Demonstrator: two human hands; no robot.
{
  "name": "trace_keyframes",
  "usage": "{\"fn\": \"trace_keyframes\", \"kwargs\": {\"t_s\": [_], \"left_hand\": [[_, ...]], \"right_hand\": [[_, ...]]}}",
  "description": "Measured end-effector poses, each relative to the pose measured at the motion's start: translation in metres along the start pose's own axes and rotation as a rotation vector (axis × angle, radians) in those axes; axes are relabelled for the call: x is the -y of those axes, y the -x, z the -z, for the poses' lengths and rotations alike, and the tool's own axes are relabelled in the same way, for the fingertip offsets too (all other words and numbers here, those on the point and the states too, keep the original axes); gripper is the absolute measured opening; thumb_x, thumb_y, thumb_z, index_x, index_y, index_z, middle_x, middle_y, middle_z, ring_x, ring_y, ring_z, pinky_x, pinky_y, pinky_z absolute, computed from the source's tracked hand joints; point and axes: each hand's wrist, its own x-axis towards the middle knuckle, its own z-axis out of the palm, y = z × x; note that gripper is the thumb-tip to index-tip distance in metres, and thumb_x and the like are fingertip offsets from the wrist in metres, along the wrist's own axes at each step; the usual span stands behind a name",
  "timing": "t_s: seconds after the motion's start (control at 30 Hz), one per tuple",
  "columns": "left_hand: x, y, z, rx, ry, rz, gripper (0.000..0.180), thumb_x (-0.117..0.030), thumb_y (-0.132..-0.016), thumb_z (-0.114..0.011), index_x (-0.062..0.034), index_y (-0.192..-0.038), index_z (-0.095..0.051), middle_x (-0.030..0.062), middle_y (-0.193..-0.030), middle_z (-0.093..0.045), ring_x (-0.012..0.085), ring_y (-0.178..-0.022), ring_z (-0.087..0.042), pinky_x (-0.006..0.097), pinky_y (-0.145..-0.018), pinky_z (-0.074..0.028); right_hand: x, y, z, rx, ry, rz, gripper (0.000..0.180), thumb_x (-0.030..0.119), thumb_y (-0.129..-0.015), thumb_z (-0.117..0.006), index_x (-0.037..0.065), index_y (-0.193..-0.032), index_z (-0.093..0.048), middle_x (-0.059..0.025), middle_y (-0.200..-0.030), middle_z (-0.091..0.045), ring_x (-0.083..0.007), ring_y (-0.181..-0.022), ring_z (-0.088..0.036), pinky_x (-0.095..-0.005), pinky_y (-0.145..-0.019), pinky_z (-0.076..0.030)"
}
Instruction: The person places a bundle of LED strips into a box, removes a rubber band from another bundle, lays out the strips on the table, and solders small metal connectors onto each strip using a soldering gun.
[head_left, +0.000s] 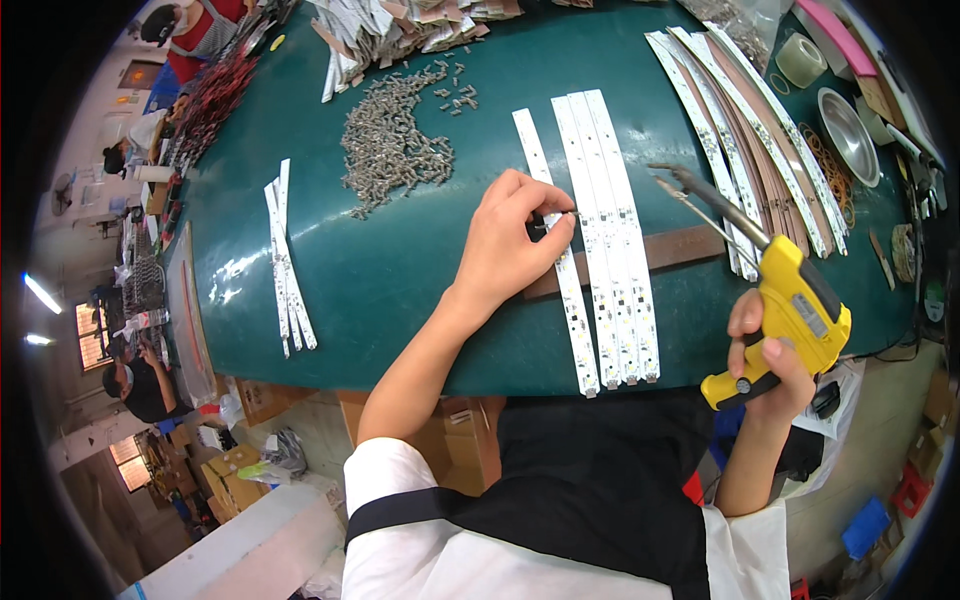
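**A:** Any labels?

**B:** One. A grey rectangular label [812,316] sits on the side of the yellow soldering gun [790,300], just off the near right corner of the green table [400,290].

**A:** And packages?

**B:** An open brown cardboard box [245,398] stands under the table's near left corner, and more brown cartons [228,478] are stacked on the floor beside it. Another brown carton [940,395] stands beyond the right edge. A clear plastic bag [745,15] lies at the far right corner.
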Motion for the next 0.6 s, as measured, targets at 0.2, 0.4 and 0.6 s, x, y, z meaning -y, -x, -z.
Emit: {"fn": "trace_keyframes", "kwargs": {"t_s": [0.2,0.4,0.6], "left_hand": [[0.019,-0.023,0.031,-0.024,0.014,0.091,0.014,-0.01,-0.08,-0.066,-0.0034,-0.092,-0.068,0.0039,-0.084,-0.062,0.0113,-0.072,-0.057,0.025,-0.067,-0.047],[0.078,-0.072,0.077,-0.172,-0.306,0.115,0.014,-0.01,-0.08,-0.066,-0.0041,-0.093,-0.068,0.0058,-0.082,-0.063,0.0132,-0.07,-0.058,0.027,-0.068,-0.049],[0.101,-0.094,0.074,-0.03,-0.427,0.047,0.016,-0.008,-0.078,-0.066,-0.0021,-0.093,-0.067,0.008,-0.083,-0.063,0.0174,-0.071,-0.06,0.029,-0.07,-0.05]], "right_hand": [[-0.022,-0.004,0.041,0.019,-0.3,0.038,0.067,0.008,-0.074,-0.06,-0.008,-0.132,-0.032,-0.0116,-0.087,-0.044,-0.0171,-0.081,-0.043,-0.0187,-0.045,-0.046],[-0.024,-0.009,0.042,0.045,-0.371,0.047,0.066,0.009,-0.073,-0.061,-0.007,-0.131,-0.034,-0.0112,-0.086,-0.044,-0.0176,-0.082,-0.044,-0.0197,-0.05,-0.047],[-0.024,-0.008,0.042,0.017,-0.348,0.061,0.065,0.012,-0.073,-0.061,-0.008,-0.129,-0.037,-0.012,-0.085,-0.047,-0.019,-0.081,-0.046,-0.0206,-0.049,-0.047]]}}
